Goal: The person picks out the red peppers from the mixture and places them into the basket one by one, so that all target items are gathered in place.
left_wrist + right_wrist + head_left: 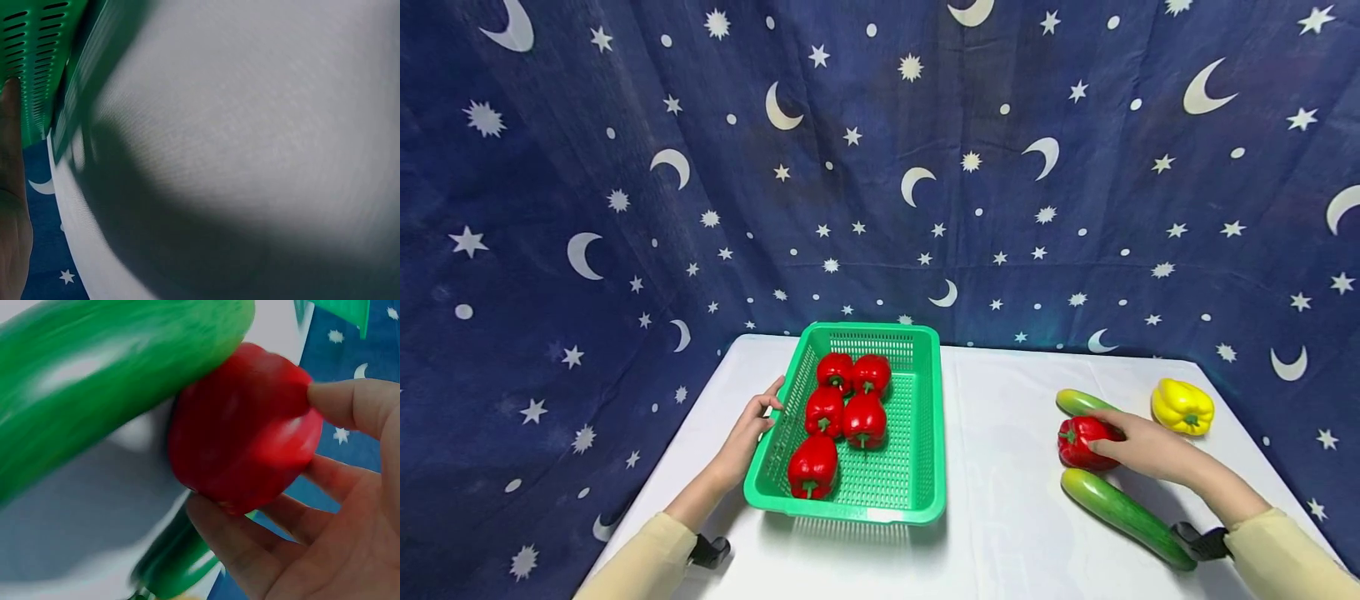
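Note:
My right hand (1153,447) holds a red bell pepper (1081,442), thumb on one side and fingers on the other. In the right wrist view this red bell pepper (244,431) lies between a large cucumber (112,375) and part of another green one (178,556). At the left side of a green plastic basket (928,417), my left hand (751,429) touches the outer wall with its fingers. The left wrist view shows one straight finger against the slotted basket wall (39,69). Several red bell peppers (824,410) lie in the basket's left and middle part.
A yellow bell pepper (1182,407) sits at the table's far right. One cucumber (1127,517) lies in front of the right hand, another (1082,402) behind it. A dark blue curtain (880,167) with moons and stars hangs behind the white table (1000,517).

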`<state>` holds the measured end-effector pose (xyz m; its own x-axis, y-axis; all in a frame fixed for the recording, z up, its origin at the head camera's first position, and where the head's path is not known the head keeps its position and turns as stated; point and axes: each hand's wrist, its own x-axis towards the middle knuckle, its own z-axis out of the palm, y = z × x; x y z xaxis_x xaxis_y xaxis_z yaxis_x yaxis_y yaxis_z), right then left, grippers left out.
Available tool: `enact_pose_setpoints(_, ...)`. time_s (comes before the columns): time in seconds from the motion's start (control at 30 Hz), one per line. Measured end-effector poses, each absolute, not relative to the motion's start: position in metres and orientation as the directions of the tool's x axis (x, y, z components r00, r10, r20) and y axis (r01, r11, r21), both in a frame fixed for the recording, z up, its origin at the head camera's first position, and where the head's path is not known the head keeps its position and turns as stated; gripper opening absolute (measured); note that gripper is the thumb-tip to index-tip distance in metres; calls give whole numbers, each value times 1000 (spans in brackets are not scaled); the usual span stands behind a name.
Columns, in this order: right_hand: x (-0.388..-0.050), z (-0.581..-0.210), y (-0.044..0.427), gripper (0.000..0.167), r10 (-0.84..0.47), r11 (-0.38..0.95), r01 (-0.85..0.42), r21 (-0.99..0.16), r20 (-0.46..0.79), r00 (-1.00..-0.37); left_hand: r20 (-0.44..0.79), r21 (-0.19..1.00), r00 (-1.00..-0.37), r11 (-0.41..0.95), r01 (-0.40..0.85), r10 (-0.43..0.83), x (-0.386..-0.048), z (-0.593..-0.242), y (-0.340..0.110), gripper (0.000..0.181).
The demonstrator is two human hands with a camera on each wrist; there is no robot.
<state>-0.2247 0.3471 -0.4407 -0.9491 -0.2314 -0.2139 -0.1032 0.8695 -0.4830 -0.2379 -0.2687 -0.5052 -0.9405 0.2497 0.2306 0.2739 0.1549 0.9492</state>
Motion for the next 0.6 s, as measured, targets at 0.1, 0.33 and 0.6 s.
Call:
enact_pose_setpoints(0.1,-232,-444,332,80,-247,863,-114,-493,-214,-945,222,951,-942,156,265,250,-237,-504,-268,25)
enact_pose_setpoints(0.33,-249,-445,299,70,-368,824,-253,-507,-139,-919,232,950,-942,153,273,241,-237,-504,-269,24)
enact_pose_setpoints(0.6,-268,-452,269,72,-404,790,-245,-562,-176,-897,222,955,-945,141,260,242,-237,-505,-268,23)
